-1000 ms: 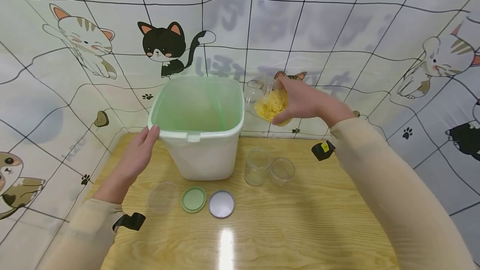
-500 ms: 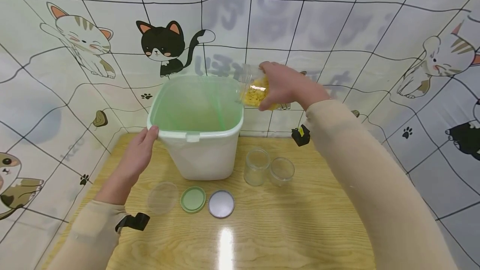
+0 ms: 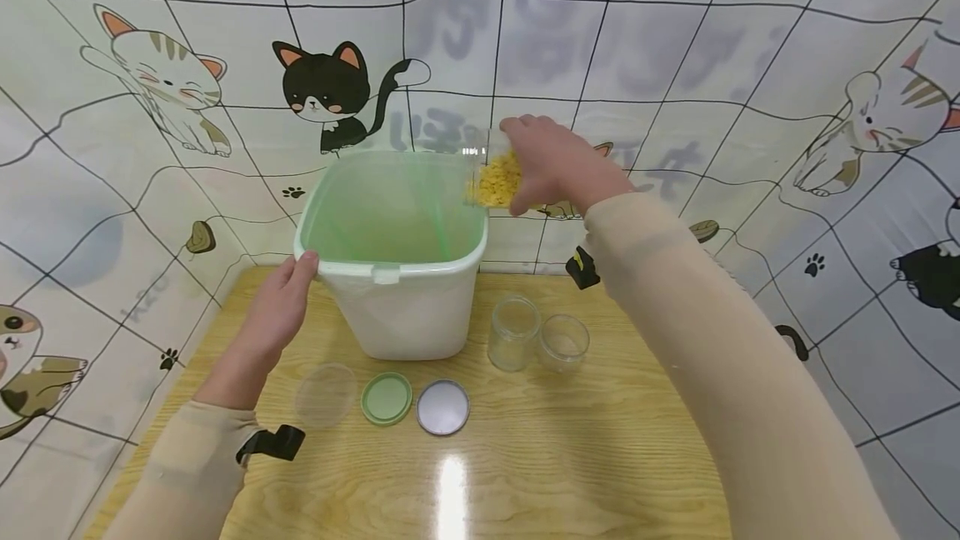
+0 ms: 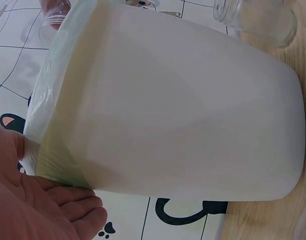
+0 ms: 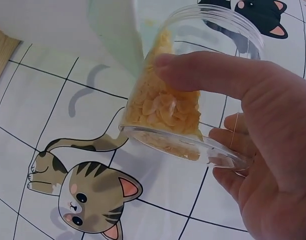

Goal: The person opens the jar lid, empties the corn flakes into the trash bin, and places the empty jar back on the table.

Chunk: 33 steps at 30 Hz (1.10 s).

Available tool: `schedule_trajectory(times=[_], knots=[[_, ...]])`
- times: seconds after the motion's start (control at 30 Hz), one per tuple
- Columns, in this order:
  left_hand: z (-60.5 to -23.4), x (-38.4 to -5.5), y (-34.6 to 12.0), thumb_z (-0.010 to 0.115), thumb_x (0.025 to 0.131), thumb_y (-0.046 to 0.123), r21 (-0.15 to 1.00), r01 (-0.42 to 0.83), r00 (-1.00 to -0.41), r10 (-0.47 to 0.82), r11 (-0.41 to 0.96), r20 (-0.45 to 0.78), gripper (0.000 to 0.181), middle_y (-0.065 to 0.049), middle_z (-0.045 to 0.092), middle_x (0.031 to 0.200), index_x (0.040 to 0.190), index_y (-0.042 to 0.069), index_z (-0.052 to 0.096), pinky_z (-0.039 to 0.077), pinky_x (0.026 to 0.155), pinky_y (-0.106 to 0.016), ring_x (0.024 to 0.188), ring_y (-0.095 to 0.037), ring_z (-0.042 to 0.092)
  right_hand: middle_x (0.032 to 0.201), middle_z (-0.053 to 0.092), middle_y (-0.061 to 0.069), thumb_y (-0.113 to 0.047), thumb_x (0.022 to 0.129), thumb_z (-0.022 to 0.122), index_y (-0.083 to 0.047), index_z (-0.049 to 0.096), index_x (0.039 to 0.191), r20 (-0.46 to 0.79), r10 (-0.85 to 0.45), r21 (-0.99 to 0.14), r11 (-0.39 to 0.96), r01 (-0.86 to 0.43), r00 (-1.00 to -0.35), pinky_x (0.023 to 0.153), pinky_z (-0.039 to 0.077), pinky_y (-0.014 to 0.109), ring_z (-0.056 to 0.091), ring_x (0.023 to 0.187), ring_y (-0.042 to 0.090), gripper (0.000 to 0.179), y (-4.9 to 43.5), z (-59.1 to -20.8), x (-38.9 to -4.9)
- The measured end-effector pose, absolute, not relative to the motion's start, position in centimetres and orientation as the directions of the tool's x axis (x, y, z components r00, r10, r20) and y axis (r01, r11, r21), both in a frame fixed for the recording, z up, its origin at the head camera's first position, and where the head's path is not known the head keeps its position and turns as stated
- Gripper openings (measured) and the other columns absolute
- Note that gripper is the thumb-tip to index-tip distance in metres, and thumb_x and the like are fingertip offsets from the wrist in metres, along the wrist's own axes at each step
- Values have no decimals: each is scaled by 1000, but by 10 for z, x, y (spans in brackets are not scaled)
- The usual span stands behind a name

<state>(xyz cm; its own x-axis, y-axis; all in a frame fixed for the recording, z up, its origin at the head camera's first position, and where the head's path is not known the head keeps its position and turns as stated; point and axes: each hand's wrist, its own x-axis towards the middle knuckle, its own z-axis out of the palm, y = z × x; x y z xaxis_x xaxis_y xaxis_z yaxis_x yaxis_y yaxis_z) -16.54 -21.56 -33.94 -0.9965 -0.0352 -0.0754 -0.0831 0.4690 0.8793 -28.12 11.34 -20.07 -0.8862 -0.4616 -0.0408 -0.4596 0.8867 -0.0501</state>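
A white bin point(image 3: 405, 315) with a pale green liner point(image 3: 382, 207) stands at the back of the table. My left hand point(image 3: 273, 307) holds its front left corner, the thumb on the rim and the fingers against the outer wall in the left wrist view point(image 4: 57, 200). My right hand point(image 3: 558, 161) grips a clear jar point(image 5: 213, 30) tilted on its side. Its mouth points left over the bin's right rim. Yellow flakes point(image 5: 165, 110) lie along the jar's lower side, up towards its mouth. Whether any flakes are in the bin cannot be seen.
Right of the bin stand two clear glass jars, one taller point(image 3: 514, 336) and one shorter point(image 3: 564, 340). In front lie a clear lid point(image 3: 326, 396), a green lid point(image 3: 386, 399) and a white lid point(image 3: 443, 408). A cat-print sheet point(image 3: 600, 48) covers the walls behind.
My right hand has brought the jar left and up to the bin's right rim, tipping its mouth towards the bin. The flakes have slid along the jar. My left hand stays on the bin.
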Motion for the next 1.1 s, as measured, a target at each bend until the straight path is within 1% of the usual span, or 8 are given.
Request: schedule_trajectory(times=[0.13, 0.3, 0.47, 0.53, 0.73, 0.87, 1.03, 1.1], knots=[[-340, -166, -216, 21, 102, 59, 883, -83, -997, -33, 461, -77, 71, -17, 23, 160, 155, 14, 25, 12, 116, -69, 149, -41, 13, 155, 33, 17, -26, 69, 80, -2, 20, 153, -34, -475, 1, 880, -476, -879, 118, 31, 50, 31, 141, 36, 105, 110, -200, -282], [-340, -166, -216, 21, 102, 59, 888, -87, -996, -27, 452, -85, 71, -16, 23, 160, 155, 13, 27, 12, 116, -69, 149, -40, 14, 154, 33, 17, -29, 70, 80, -1, 20, 152, -38, -484, 44, 873, -486, -874, 118, 30, 49, 31, 141, 36, 105, 107, -202, -283], [-339, -166, -216, 21, 101, 60, 890, -86, -996, -21, 449, -85, 73, -20, 26, 158, 152, 9, 31, 19, 115, -67, 145, -44, 21, 154, 33, 17, -29, 71, 79, -2, 22, 151, -38, -487, 56, 871, -489, -872, 118, 31, 49, 31, 141, 36, 102, 106, -202, -282], [-339, -166, -215, 22, 101, 59, 893, -73, -997, -18, 443, -73, 72, -20, 28, 157, 153, 9, 29, 20, 116, -66, 144, -43, 24, 154, 33, 18, -29, 71, 80, -2, 22, 151, -36, -489, 58, 870, -490, -872, 118, 30, 49, 30, 141, 37, 102, 105, -202, -282], [-339, -168, -212, 26, 104, 50, 915, 12, -1000, 13, 404, 7, 64, -15, 27, 157, 158, 18, 11, 18, 119, -61, 146, -35, 21, 156, 30, 17, -28, 71, 81, -3, 19, 152, -42, -486, 74, 870, -488, -873, 120, 28, 49, 28, 143, 36, 105, 104, -203, -283], [-339, -167, -211, 25, 104, 52, 910, -12, -1000, -5, 415, -11, 65, -17, 30, 155, 157, 17, 15, 20, 118, -63, 145, -36, 23, 156, 30, 16, -25, 71, 80, -3, 19, 153, -34, -490, 82, 867, -491, -871, 121, 27, 49, 27, 144, 36, 105, 102, -204, -282], [-340, -167, -213, 25, 103, 54, 907, -37, -999, -23, 419, -30, 68, -17, 29, 157, 158, 16, 15, 14, 118, -65, 147, -37, 19, 151, 36, 15, -23, 69, 81, -5, 27, 148, -14, -515, 88, 853, -514, -857, 119, 29, 47, 31, 141, 35, 98, 98, -204, -281], [-341, -167, -214, 25, 103, 54, 909, -36, -999, -24, 415, -29, 68, -17, 28, 157, 158, 15, 14, 14, 118, -65, 147, -37, 19, 149, 39, 15, -22, 69, 81, -5, 29, 146, -10, -525, 92, 847, -523, -851, 119, 30, 47, 32, 140, 34, 95, 96, -203, -281]])
